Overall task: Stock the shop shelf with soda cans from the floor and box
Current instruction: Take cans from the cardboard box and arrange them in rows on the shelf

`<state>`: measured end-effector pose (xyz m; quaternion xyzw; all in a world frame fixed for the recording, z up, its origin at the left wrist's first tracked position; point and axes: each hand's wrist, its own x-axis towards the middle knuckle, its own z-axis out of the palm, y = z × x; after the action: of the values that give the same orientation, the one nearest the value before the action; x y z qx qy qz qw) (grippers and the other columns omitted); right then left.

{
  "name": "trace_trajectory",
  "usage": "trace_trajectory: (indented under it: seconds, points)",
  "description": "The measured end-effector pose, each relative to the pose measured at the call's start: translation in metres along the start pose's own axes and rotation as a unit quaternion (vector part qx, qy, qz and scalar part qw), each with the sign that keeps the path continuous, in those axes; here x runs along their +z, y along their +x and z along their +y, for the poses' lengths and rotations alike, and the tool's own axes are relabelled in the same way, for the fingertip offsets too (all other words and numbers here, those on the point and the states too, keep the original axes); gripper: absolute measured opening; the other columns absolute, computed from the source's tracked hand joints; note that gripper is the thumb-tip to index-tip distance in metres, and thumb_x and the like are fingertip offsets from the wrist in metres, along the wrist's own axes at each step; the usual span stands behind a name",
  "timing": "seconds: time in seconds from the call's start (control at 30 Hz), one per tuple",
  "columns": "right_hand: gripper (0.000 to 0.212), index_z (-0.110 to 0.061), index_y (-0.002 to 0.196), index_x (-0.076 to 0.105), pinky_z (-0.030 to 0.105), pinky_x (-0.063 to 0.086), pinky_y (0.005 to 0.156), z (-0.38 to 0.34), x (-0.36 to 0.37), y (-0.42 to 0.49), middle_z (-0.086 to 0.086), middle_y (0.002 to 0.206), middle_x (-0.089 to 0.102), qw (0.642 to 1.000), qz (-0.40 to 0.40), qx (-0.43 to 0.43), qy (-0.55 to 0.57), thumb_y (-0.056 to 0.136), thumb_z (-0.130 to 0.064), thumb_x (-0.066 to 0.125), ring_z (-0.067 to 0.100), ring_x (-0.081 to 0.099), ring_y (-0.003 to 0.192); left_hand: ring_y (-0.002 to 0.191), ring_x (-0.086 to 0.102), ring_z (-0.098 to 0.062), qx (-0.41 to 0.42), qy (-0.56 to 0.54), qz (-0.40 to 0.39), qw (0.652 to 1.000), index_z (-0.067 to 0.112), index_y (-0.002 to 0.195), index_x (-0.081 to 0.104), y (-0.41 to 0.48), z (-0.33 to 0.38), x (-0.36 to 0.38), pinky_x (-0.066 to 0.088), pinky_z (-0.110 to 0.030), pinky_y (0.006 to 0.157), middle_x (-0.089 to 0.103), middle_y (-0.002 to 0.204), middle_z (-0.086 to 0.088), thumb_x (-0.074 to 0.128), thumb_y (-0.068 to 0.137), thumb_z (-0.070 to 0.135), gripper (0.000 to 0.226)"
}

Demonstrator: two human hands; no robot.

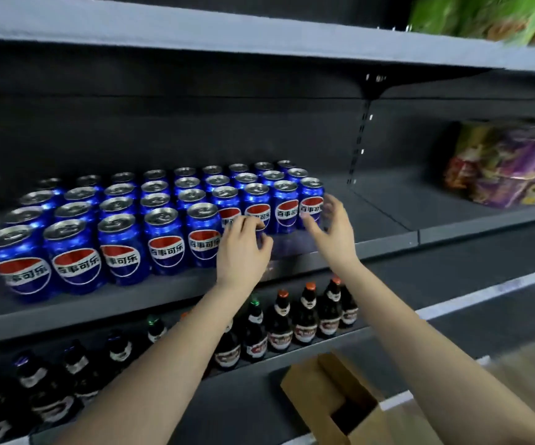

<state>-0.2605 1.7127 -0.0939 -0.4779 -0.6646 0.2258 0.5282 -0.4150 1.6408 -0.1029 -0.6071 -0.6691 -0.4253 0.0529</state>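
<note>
Now L hand (243, 248) grips a blue Pepsi can (266, 242) at the shelf (131, 300) front edge. R hand (330, 226) is loose w/ fingers spread, just right of it, by the end can (311, 200).

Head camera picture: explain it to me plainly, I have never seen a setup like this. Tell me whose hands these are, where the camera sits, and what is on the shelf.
There is no machine here. A person wears one camera on the head, looking forward and down, so both arms are theirs. The middle shelf holds rows of blue soda cans. The left hand curls its fingers round a front can, which is mostly hidden. The right hand is open beside the rightmost can and holds nothing. Dark bottles stand on the shelf below, and an open cardboard box sits lower still.
</note>
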Motion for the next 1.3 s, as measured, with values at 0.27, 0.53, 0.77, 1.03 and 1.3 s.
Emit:
trace_trajectory:
  seconds: [0.27, 0.53, 0.77, 1.03, 1.3]
  points:
    - [0.071, -0.017, 0.142, 0.030, 0.036, 0.040, 0.104, 0.041, -0.032, 0.063, 0.007, 0.140, 0.037, 0.997, -0.070, 0.001, -0.042, 0.083, -0.033, 0.068, 0.020, 0.043, 0.127, 0.124, 0.045, -0.021, 0.012, 0.110, 0.068, 0.992, 0.018, 0.127, 0.054, 0.051, 0.009, 0.042, 0.023, -0.039, 0.113, 0.059, 0.126, 0.000, 0.057, 0.087, 0.036, 0.044]
    - [0.095, -0.013, 0.146, 0.017, 0.032, 0.033, 0.105, 0.069, -0.017, 0.115, 0.011, 0.146, 0.030, 0.967, -0.229, 0.033, -0.108, 0.074, -0.027, 0.077, 0.025, 0.035, 0.134, 0.136, 0.033, -0.022, -0.021, 0.271, -0.061, 0.960, 0.022, 0.140, 0.035, 0.106, 0.026, 0.084, 0.000, -0.048, 0.117, 0.046, 0.140, 0.000, 0.054, 0.077, 0.067, 0.080]
    - [0.061, -0.011, 0.127, 0.038, 0.020, 0.040, 0.082, 0.087, 0.007, 0.114, 0.007, 0.124, 0.057, 0.971, -0.227, 0.071, -0.020, 0.078, -0.025, 0.073, 0.021, 0.057, 0.110, 0.137, 0.029, -0.027, -0.079, 0.288, -0.046, 0.953, 0.025, 0.133, 0.042, 0.110, 0.033, 0.094, -0.002, -0.052, 0.115, 0.051, 0.136, 0.002, 0.058, 0.069, 0.072, 0.081]
    - [0.048, -0.016, 0.098, 0.038, 0.024, 0.043, 0.072, 0.082, 0.004, 0.110, 0.008, 0.112, 0.061, 0.980, -0.188, 0.056, -0.024, 0.073, -0.026, 0.077, 0.017, 0.057, 0.091, 0.122, 0.041, -0.021, -0.055, 0.245, -0.031, 0.967, 0.022, 0.113, 0.049, 0.115, 0.042, 0.086, 0.004, -0.039, 0.118, 0.062, 0.114, 0.002, 0.066, 0.063, 0.065, 0.068]
    - [0.058, -0.012, 0.110, 0.046, 0.033, 0.050, 0.080, 0.040, -0.015, 0.090, 0.008, 0.112, 0.064, 0.987, -0.143, 0.006, -0.067, 0.068, -0.038, 0.077, 0.026, 0.062, 0.102, 0.123, 0.042, -0.025, -0.004, 0.186, -0.035, 0.982, 0.019, 0.137, 0.045, 0.113, 0.039, 0.033, 0.016, -0.038, 0.117, 0.059, 0.125, -0.007, 0.071, 0.060, 0.063, 0.092]
